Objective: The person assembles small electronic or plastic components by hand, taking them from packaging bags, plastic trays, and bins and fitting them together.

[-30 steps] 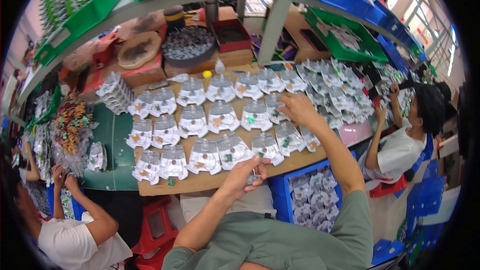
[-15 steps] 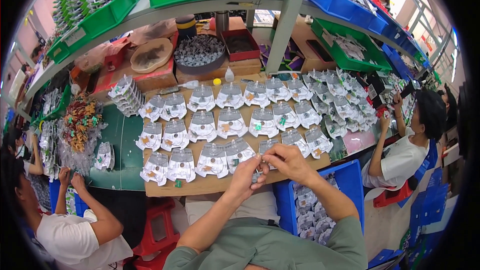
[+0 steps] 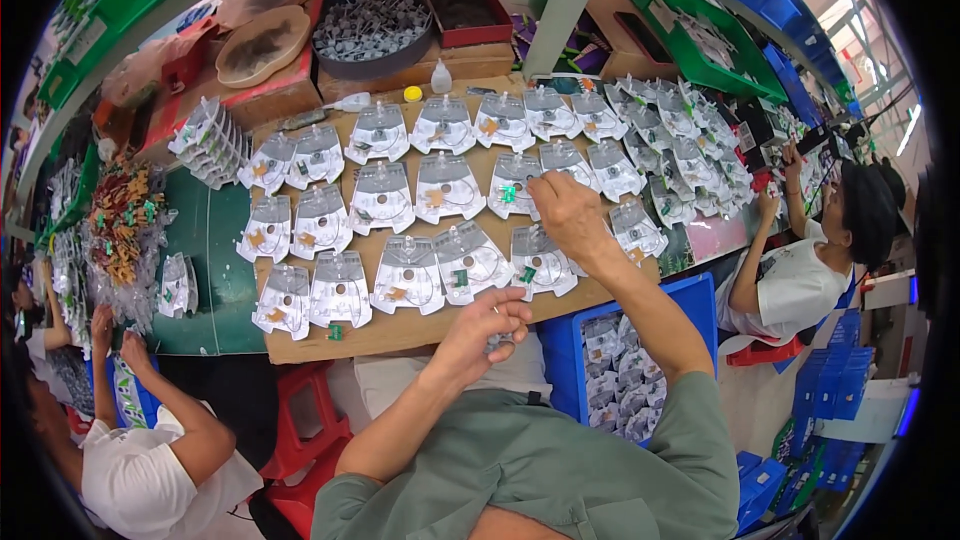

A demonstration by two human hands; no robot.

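Note:
Rows of white and grey fan-shaped plastic housings point(image 3: 444, 185) lie on a brown board point(image 3: 300, 340), several with small green or orange parts on them. My right hand point(image 3: 570, 218) reaches over the middle row, thumb and forefinger pinched together at the right edge of a housing point(image 3: 512, 185) that bears a green part point(image 3: 508, 193). What those fingertips hold, if anything, is too small to see. My left hand point(image 3: 480, 338) is held palm up just off the board's near edge, its fingers curled around small grey pieces point(image 3: 498, 342) that are partly hidden.
At my right stands a blue bin point(image 3: 690, 310) of housings; more lie stacked at the board's right point(image 3: 690, 150). Behind the board are a dark bowl point(image 3: 372, 68) of grey parts, a red tray point(image 3: 466, 30) and a shelf post point(image 3: 565, 15). Co-workers sit on both sides.
My hands were together at the board's near edge. The right one has moved forward to the middle row; the left has drawn slightly back. The view has shifted.

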